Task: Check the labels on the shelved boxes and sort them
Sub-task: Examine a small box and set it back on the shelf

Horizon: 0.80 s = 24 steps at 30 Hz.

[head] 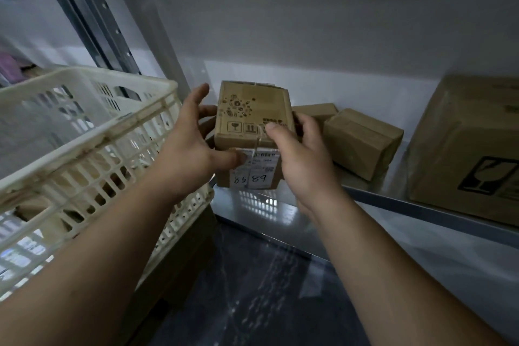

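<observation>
- As your bare forearms reach up from the lower edge, a dark, glossy floor (252,289) shows between them
- Your left hand (191,149) holds the small cardboard box (252,118) from its left side, with the thumb pressed flat on the white paper label (257,168) and the fingers fanned out behind the box
- Your right hand (300,157) grips the right side, thumb tip on the printed top face, fingers wrapped round the far edge
- That box is squarish, matt brown and tied with thin string; you hold it over the front left corner of the smooth metal shelf (280,213), and the label bears handwritten digits
- To your left stands a cream plastic crate (84,126) with slotted lattice walls
- Farther back on the shelf a plain brown box (362,143) lies just beside a flatter brown box (317,111)
- At the right sits a large carton (471,149) with a black fragile mark
- Behind everything runs a pale, flat wall (309,36)
</observation>
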Motion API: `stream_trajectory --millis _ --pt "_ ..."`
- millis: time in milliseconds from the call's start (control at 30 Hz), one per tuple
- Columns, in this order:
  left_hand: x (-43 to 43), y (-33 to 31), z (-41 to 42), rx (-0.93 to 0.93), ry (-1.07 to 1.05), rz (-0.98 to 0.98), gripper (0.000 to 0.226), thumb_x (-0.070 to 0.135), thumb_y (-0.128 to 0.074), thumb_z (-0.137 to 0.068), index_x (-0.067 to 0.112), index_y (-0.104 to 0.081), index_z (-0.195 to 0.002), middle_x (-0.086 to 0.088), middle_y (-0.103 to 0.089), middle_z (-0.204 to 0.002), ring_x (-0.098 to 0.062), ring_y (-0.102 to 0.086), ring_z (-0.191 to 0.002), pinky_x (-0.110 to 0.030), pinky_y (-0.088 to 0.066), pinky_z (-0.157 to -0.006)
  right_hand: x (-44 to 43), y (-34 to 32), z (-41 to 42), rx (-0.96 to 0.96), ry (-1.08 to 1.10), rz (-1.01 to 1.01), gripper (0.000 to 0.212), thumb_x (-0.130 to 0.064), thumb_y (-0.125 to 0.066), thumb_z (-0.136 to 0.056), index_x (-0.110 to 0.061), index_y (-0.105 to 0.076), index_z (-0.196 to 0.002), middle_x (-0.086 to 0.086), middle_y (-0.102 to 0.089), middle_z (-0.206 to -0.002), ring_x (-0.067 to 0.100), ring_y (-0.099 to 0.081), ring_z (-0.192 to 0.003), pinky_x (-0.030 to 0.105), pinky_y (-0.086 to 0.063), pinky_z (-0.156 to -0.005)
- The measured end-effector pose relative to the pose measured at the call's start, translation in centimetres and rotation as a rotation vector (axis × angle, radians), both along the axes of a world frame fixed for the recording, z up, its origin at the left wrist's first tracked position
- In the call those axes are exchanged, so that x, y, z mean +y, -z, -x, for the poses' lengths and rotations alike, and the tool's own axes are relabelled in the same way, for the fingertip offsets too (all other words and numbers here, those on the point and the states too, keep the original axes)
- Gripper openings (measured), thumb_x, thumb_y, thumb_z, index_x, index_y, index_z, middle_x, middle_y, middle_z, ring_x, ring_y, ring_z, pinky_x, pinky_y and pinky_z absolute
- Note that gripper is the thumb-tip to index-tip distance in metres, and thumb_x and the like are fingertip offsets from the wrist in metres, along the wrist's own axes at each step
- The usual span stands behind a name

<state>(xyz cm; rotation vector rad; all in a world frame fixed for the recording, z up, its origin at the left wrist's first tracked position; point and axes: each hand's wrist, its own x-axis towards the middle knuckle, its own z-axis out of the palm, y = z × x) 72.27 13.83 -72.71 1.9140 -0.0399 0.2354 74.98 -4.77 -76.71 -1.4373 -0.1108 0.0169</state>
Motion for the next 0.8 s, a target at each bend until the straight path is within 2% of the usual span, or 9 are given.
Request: stream_trajectory --millis 100,167,233,300,400,533,700,767,800 --pt "0.0 -0.5 0.0 -0.039 -0.078 -0.007 0.095 -0.006 -0.088 -0.079 0.022 -0.043 -0.158 0.012 -0.071 -0.132 -0.008 -0.073 -0.119 -0.040 -0.066 -0.094 1.0 -0.7 -0.6 0.021 0.024 -0.031 0.055 -0.064 -0.072 -0.079 -0.045 -0.059 -0.128 -0.009 -0.074 -0.126 0.020 -0.074 -0.116 0.056 -0.062 -0.098" --pt "-0.2 -1.0 0.0 -0.061 -0.116 -0.053 0.080 -0.004 -0.085 -0.083 0.021 -0.052 -0.151 0.013 -0.075 -0.125 -0.002 -0.075 -0.109 -0.027 -0.066 -0.086 1.6 -1.2 -0.9 0.010 0.038 -0.044 0.048 -0.055 -0.073 -0.086 -0.041 -0.057 -0.129 -0.007 -0.073 -0.126 0.019 -0.073 -0.115 0.055 -0.063 -0.097" --pt "-0.3 -1.6 -0.2 -0.101 -0.148 -0.079 0.074 0.000 -0.082 -0.086 0.023 -0.054 -0.151 0.013 -0.075 -0.123 0.001 -0.074 -0.106 -0.021 -0.064 -0.080 2.2 -1.7 -1.3 -0.007 0.046 -0.043 0.042 -0.045 -0.073 -0.095 -0.037 -0.054 -0.132 -0.006 -0.071 -0.127 0.017 -0.073 -0.113 0.050 -0.063 -0.096" --pt "-0.5 -2.5 -0.4 -0.136 -0.159 -0.056 0.060 0.016 -0.077 -0.091 0.028 -0.059 -0.147 0.012 -0.076 -0.120 -0.002 -0.074 -0.105 -0.028 -0.063 -0.084 2.7 -2.2 -1.9 -0.024 0.047 -0.049 0.038 -0.039 -0.073 -0.100 -0.036 -0.051 -0.132 -0.004 -0.070 -0.128 0.017 -0.073 -0.111 0.044 -0.065 -0.090" --pt "-1.1 -4.1 -1.8 -0.158 -0.190 0.019 0.032 0.042 -0.059 -0.097 0.030 -0.072 -0.123 0.007 -0.080 -0.110 -0.013 -0.076 -0.102 -0.048 -0.062 -0.094 3.6 -3.4 -3.3 -0.042 0.066 -0.047 0.039 -0.039 -0.073 -0.098 -0.037 -0.048 -0.128 0.000 -0.067 -0.131 0.021 -0.072 -0.113 0.042 -0.065 -0.086" --pt "-1.9 -5.4 -4.7 -0.133 -0.324 0.065 0.048 0.058 -0.041 -0.098 0.027 -0.076 -0.104 0.001 -0.078 -0.104 -0.020 -0.073 -0.098 -0.052 -0.061 -0.094 4.3 -4.7 -6.2 -0.047 0.095 -0.035 0.043 -0.038 -0.073 -0.095 -0.032 -0.048 -0.129 0.002 -0.068 -0.127 0.024 -0.073 -0.110 0.052 -0.067 -0.089" --pt "-1.4 -5.0 -7.9 -0.068 -0.345 0.156 0.049 0.053 -0.034 -0.098 0.027 -0.073 -0.113 -0.003 -0.075 -0.113 -0.025 -0.071 -0.103 -0.053 -0.061 -0.093 5.4 -5.3 -9.8 -0.014 0.106 -0.007 0.056 -0.046 -0.074 -0.080 -0.029 -0.049 -0.127 0.005 -0.073 -0.119 0.028 -0.077 -0.104 0.059 -0.066 -0.089" --pt "-0.7 -4.6 -9.4 -0.035 -0.335 0.206 0.049 0.054 -0.036 -0.097 0.027 -0.070 -0.120 -0.001 -0.074 -0.114 -0.024 -0.070 -0.104 -0.046 -0.061 -0.089 6.0 -5.2 -11.1 -0.003 0.111 0.020 0.058 -0.050 -0.073 -0.076 -0.030 -0.049 -0.125 0.004 -0.074 -0.118 0.027 -0.077 -0.103 0.058 -0.065 -0.092" --pt "-0.4 -4.4 -10.2 -0.029 -0.336 0.200 0.045 0.051 -0.037 -0.101 0.025 -0.067 -0.124 0.002 -0.072 -0.111 -0.020 -0.069 -0.102 -0.038 -0.060 -0.084 6.3 -5.0 -11.7 0.005 0.110 0.029 0.056 -0.051 -0.073 -0.077 -0.031 -0.050 -0.124 0.003 -0.075 -0.118 0.026 -0.077 -0.103 0.057 -0.065 -0.093"
